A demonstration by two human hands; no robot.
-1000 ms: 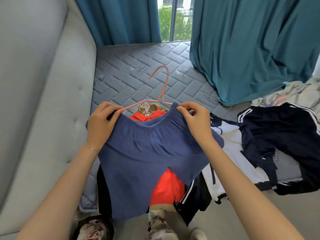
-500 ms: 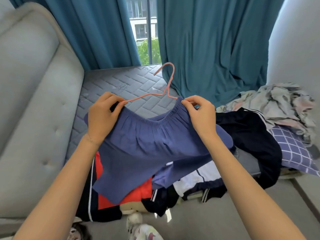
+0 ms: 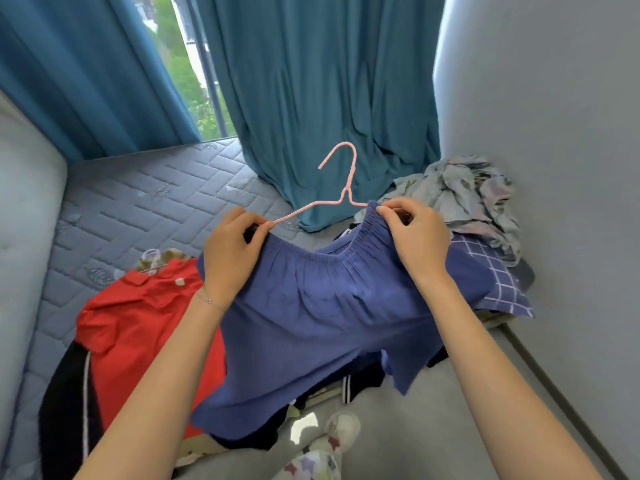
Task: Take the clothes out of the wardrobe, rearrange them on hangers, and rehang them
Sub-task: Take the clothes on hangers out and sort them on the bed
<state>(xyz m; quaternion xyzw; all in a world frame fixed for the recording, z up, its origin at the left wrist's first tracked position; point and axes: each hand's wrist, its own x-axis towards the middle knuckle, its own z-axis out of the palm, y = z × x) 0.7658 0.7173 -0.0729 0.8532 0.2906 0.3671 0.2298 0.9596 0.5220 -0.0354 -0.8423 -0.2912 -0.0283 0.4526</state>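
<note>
The blue shorts [image 3: 311, 306] hang in the air over the near edge of the bed [image 3: 156, 202], waistband uppermost, legs falling toward the floor. The waistband's long axis runs left to right and rises a little to the right, lying along the arms of the pink hanger [image 3: 347, 188]. The left hand [image 3: 230, 251] pinches the waistband's left end against the hanger's arm, and the right hand [image 3: 415, 237] pinches the right end, so both sets of fingers are closed on cloth. The hook stands up on the far side, between the hands but nearer the right one, so I judge that hand better placed to take it. No writing is readable; the tag on the red shirt [image 3: 138, 317] is too small.
</note>
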